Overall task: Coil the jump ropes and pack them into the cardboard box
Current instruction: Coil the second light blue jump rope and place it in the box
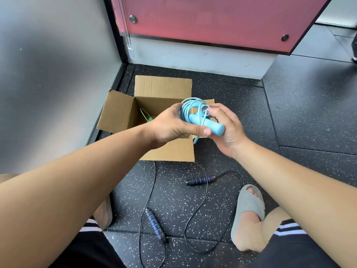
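Both hands held the light blue jump rope in the air above the near right corner of the open cardboard box. Its cord was wound into a small round coil, with the two blue handles lying side by side across the coil's near side. One short loop of cord hung below the hands, over the box's near flap.

The left hand gripped the coil from the left. Its thumb was laid along the underside of the handles and its fingers were tucked behind the cord. The right hand cupped the handles from the right, with its fingers curled over their far ends by the metal bearing. Both grips were closed firmly on the rope.

The box stood on the speckled black floor, close to the far left corner where the grey wall met the wall with the pink panel. All four flaps were folded outward. Inside, against its left wall, a bit of green rope showed; the rest of the inside was hidden by the hands.

A black jump rope lay loose and uncoiled on the floor in front of the box. One blue-striped handle lay just beyond the box's near flap and the other nearer the person. The thin cord trailed in wide loops between the person's feet, which wore grey slides
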